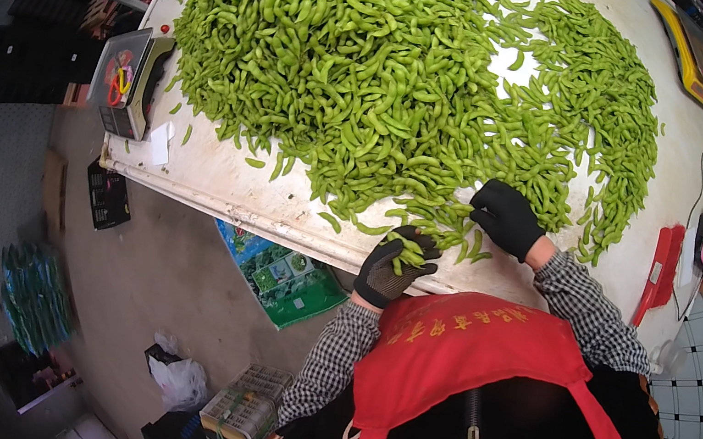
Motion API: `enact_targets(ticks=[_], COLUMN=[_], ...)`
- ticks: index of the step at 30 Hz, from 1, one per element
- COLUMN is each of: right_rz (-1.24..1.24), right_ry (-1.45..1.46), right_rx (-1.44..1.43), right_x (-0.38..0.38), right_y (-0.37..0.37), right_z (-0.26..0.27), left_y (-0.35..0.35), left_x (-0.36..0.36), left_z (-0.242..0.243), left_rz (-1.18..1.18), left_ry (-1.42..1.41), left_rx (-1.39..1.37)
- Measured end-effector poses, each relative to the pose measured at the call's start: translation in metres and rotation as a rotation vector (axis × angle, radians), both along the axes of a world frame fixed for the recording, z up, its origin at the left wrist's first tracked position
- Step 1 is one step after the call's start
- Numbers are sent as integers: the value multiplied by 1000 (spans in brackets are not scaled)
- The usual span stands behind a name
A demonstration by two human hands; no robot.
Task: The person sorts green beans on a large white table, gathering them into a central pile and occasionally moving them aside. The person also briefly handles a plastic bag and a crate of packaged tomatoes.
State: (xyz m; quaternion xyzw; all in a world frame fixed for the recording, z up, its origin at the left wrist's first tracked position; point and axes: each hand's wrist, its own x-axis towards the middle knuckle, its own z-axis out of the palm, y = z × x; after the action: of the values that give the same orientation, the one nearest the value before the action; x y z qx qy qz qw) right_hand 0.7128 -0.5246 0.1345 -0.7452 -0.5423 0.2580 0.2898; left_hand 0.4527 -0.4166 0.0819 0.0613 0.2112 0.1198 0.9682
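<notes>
A large heap of green soybean pods (350, 59) covers much of the white table (205, 177). My left hand (391, 268), in a black glove, is cupped palm up at the table's front edge with several pods (409, 250) in it. Over the near end of the pods my right hand (506, 219), also gloved in black, hangs knuckles up with its fingers curled down. Its fingertips are hidden, so whether it grips a pod does not show. Between the two hands lie a few loose pods (450, 235). A thinner spread of pods (597, 86) curves along the right side.
On the table's left edge stands a scale (130, 81) with orange-handled scissors (117, 86) on it. A yellow scale (695, 64) sits at the far right, and a red brush (662, 268) lies nearer. Below the front edge are a printed sack (285, 285) and a grey crate (244, 404).
</notes>
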Motion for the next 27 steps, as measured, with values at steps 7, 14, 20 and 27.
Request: enact_targets(ticks=[7, 14, 20, 27], right_rz=[204, 343, 270, 470], right_ry=[-7, -114, -54, -318], right_rx=[73, 34, 163, 385], right_x=[-46, -78, -81, -102], right_y=[17, 35, 38, 94], right_z=[29, 30, 17, -5], left_y=[-6, -2, 22, 38], left_x=[13, -10, -46, -78], left_z=[1, -9, -9, -2], left_rz=[29, 141, 255, 413], left_ry=[-69, 25, 0, 25], left_rx=[-7, 210, 27, 28])
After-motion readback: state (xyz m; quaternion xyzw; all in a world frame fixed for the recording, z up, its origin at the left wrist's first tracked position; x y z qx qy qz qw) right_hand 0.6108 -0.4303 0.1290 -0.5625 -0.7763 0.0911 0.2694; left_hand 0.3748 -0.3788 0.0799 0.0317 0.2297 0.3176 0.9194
